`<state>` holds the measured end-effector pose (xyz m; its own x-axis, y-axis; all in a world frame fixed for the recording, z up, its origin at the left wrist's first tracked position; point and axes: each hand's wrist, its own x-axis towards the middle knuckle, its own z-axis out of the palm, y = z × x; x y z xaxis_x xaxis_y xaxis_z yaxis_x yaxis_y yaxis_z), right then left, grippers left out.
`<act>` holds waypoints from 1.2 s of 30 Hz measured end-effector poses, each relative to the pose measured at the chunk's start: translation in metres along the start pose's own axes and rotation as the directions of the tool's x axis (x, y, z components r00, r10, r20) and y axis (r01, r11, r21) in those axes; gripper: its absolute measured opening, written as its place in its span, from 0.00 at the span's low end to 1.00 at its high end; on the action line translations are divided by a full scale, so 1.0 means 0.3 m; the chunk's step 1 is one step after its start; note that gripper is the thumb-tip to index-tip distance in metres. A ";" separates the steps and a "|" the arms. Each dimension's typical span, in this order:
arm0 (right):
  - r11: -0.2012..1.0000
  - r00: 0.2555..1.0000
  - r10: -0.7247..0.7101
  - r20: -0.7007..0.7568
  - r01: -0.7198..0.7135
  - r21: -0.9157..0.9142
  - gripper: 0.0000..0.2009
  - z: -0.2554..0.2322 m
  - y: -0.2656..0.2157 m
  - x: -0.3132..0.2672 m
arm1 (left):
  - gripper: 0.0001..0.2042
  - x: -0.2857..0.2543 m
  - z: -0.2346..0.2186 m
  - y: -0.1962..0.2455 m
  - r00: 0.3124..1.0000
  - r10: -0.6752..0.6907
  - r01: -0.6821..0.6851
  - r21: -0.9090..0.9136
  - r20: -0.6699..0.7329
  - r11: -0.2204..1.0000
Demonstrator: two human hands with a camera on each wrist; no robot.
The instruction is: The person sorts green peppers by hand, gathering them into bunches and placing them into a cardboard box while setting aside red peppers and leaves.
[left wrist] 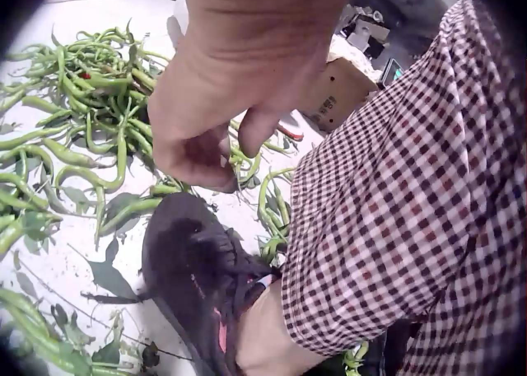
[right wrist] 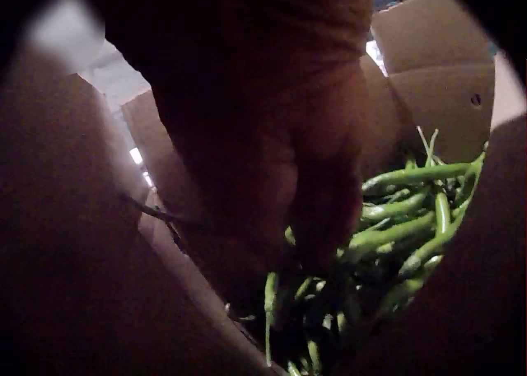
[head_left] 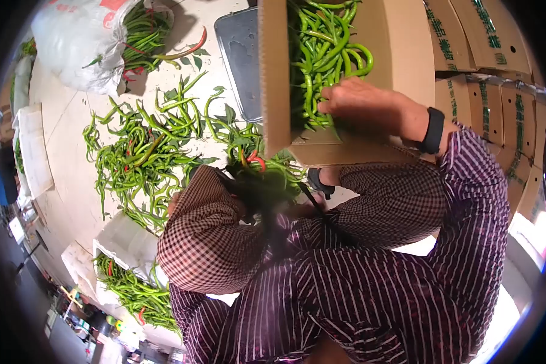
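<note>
Pale floor [head_left: 67, 151] lying strewn with green peppers [head_left: 145, 151] | cardboard box [head_left: 273, 79] holding peppers | right hand [head_left: 361, 103] reaching in, grip unclear | left hand [left wrist: 222, 104] hanging loosely curled, holding nothing

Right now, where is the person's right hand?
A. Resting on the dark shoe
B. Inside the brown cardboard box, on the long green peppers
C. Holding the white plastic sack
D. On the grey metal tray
B: the right hand reaches into the brown cardboard box, fingers down among the long green peppers packed there.
</note>
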<state>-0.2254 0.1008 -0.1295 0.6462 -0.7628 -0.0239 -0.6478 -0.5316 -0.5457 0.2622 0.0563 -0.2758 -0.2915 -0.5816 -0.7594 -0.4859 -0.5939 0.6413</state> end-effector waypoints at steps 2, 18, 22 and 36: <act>0.992 0.995 0.072 0.070 -0.065 -0.108 0.13 0.007 0.001 0.021 | 0.17 0.030 0.055 -0.030 0.998 0.040 -0.040 -0.001 0.049 0.999; 0.514 0.559 0.829 0.021 -0.776 0.366 0.17 -0.412 -0.653 0.195 | 0.16 -0.142 -0.340 -0.151 0.703 0.606 -0.148 0.757 -0.372 0.636; 0.356 0.511 0.724 0.463 -0.852 0.384 0.16 -0.344 -0.800 0.279 | 0.18 -0.034 -0.445 -0.034 0.553 0.759 -0.101 0.876 -0.344 0.471; -0.029 0.601 0.631 0.490 -0.614 0.789 0.19 0.546 -0.514 0.678 | 0.08 0.095 -0.522 0.013 0.783 0.599 0.016 0.968 -0.168 0.250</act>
<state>0.0718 0.0879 -0.1874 0.1774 -0.6135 -0.7695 -0.0594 0.7739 -0.6306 0.3811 -0.0496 -0.2778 -0.3811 -0.9044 -0.1918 -0.9239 0.3802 0.0427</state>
